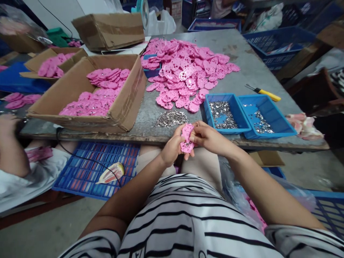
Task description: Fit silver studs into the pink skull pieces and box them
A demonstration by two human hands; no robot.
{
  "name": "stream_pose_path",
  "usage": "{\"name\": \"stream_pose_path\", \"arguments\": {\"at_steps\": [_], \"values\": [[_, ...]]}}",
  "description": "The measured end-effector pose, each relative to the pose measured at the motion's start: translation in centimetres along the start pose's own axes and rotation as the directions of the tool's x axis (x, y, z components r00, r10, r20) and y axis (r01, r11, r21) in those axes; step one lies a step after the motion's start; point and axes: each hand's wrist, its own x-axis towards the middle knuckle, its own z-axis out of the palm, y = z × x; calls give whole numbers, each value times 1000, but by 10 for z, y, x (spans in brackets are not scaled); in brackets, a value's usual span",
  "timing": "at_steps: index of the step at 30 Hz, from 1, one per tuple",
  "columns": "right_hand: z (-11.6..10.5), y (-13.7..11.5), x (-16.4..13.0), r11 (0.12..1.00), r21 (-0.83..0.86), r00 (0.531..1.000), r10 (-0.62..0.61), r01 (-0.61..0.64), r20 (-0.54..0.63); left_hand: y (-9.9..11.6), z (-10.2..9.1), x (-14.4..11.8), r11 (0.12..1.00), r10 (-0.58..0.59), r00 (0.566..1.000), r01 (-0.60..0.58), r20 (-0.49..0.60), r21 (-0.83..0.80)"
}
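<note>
Bench point(243, 77), grey-topped: occupied at centre by a broad heap of pink pieces point(185, 75). Cardboard box point(127, 109), open: placed left of the heap, filled in part with stacked pink pieces. Loose silvery parts point(172, 119): spread just before the heap. Blue trays point(274, 135), two: set side by side at right, silvery parts contained in each. Yellow-handled tool point(270, 95): laid behind the trays. Blue crate point(72, 179): placed beside the lap at left, topped by a pale slice point(111, 173).

Pink piece point(187, 139), one: held above the lap at the bench's near edge, clasped by the left grip point(174, 145) and the right grip point(202, 136), both closed on it. Outline elongated, edge wavy; margins partly covered by fingers. Silvery bits are seen near the lower end, too small to be identified.
</note>
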Motion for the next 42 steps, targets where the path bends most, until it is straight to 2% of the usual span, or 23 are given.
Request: {"name": "stream_pose_path", "arguments": {"at_steps": [7, 19, 22, 26, 28, 32, 36, 39, 41, 42], "values": [[9, 1, -5, 964, 251, 985, 126, -93, -117, -6, 1, 4, 995, 74, 997, -72, -33, 67], [17, -1, -6, 980, 188, 982, 95, -63, -165, -11, 0, 11, 974, 138, 981, -109, -138, 199], [19, -3, -6, 974, 219, 965, 110, -57, -240, -9, 0, 11, 960, 157, 975, -114, -157, 256], [20, -3, -5, 972, 232, 910, 122, -29, -396, -8, -2, 10, 949, 194, 964, -137, -183, 283], [22, 1, -3, 976, 215, 894, 118, -25, -432, -7, -5, 9, 947, 214, 954, -150, -209, 284], [32, 13, 3, 989, 145, 896, 94, -33, -434, -3, -16, 8, 939, 286, 911, -206, -297, 274], [39, 18, 4, 996, 38, 901, 86, -77, -425, 3, -27, 8, 905, 424, 809, -364, -407, 220], [21, 12, 1, 994, -65, 876, 42, -84, -480, 6, -32, 8, 895, 440, 787, -420, -432, 147], [-8, 9, 0, 977, -150, 805, 34, -151, -592, 6, -32, 8, 898, 428, 792, -428, -435, 105], [-26, 9, 0, 956, -176, 753, 64, -234, -655, 6, -32, 9, 899, 423, 795, -430, -435, 88]]}}
